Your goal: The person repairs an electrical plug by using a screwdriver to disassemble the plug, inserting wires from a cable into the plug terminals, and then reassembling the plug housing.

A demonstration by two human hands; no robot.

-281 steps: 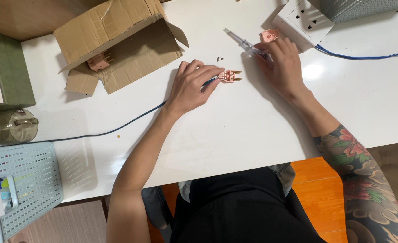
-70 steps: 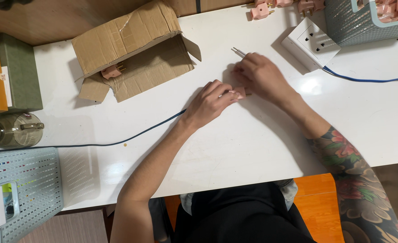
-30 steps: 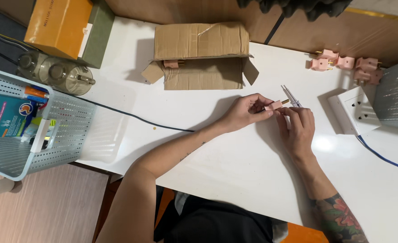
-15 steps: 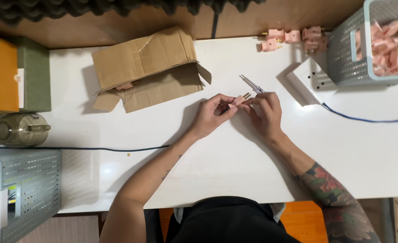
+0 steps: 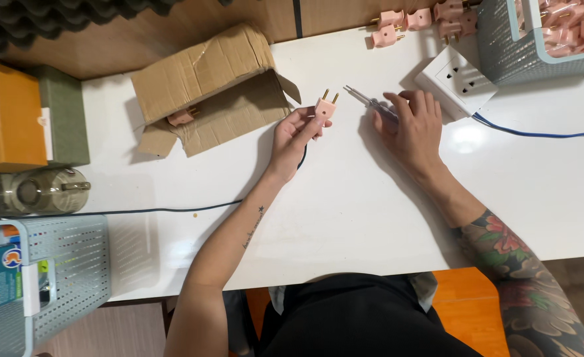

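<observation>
Head view — left hand (image 5: 293,135) pinching pink plug (image 5: 325,108), right hand (image 5: 412,127) gripping screwdriver (image 5: 370,102)

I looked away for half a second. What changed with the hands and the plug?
The hands have drawn apart. The left hand keeps the pink plug, prongs up; the right hand has laid the screwdriver flat on the table. Cardboard box and socket block stayed put.
</observation>
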